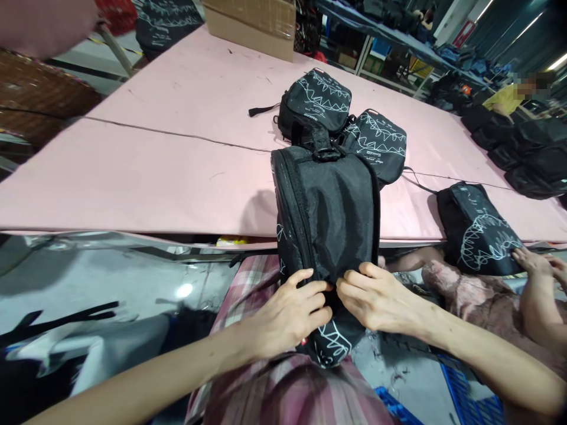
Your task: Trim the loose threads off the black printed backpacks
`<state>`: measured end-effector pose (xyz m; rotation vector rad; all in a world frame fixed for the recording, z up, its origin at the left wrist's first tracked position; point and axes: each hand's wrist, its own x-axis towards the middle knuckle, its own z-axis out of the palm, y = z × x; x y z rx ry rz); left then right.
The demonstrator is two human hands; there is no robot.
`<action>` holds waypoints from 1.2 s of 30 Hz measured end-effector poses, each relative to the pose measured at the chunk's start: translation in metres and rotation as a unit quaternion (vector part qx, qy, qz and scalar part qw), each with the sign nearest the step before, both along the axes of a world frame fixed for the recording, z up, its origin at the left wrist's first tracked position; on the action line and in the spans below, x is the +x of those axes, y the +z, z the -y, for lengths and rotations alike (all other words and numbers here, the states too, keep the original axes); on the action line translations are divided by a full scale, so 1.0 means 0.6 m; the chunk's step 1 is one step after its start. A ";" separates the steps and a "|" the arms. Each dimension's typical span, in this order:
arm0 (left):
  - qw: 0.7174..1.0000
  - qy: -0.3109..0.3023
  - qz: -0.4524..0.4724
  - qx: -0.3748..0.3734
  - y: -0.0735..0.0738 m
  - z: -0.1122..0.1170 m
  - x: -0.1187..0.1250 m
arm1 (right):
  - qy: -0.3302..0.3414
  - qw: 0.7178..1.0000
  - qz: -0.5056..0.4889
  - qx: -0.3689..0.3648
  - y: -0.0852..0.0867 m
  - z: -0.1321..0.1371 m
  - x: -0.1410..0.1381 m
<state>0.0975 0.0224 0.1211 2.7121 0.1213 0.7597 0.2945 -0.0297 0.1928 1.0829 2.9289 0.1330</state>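
Note:
A black backpack (330, 206) with white line drawings leans from my lap against the edge of the pink table (155, 159). My left hand (290, 313) grips its lower left part, fingers curled into the fabric. My right hand (376, 298) pinches the fabric just beside it, fingertips almost touching those of the left. The bag's lower end with white print (332, 345) hangs between my wrists.
Two more printed black bags (316, 100) (381, 141) lie on the table behind. At the right another person's hands (535, 262) hold a fourth bag (478, 236). A cardboard box (252, 23) stands at the far edge. Clear plastic sheeting (88, 277) lies at the left below the table.

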 end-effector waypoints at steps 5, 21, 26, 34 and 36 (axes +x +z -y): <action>1.000 -0.006 0.010 -0.010 -0.002 0.001 -0.002 | -0.070 0.997 -0.037 0.017 0.016 0.012 0.029; 1.000 -0.001 0.010 0.002 -0.006 0.000 -0.003 | 0.012 1.000 0.016 0.007 -0.001 0.013 0.001; 1.000 0.004 0.010 0.010 -0.007 0.002 -0.004 | -0.022 1.000 0.010 0.019 0.001 0.014 -0.002; 0.981 0.176 0.066 0.049 0.008 -0.004 0.042 | -0.278 0.896 -0.339 0.064 -0.017 0.011 0.060; 0.963 0.253 0.061 0.072 0.006 -0.007 0.058 | -0.342 0.812 -0.472 0.038 -0.051 0.007 0.061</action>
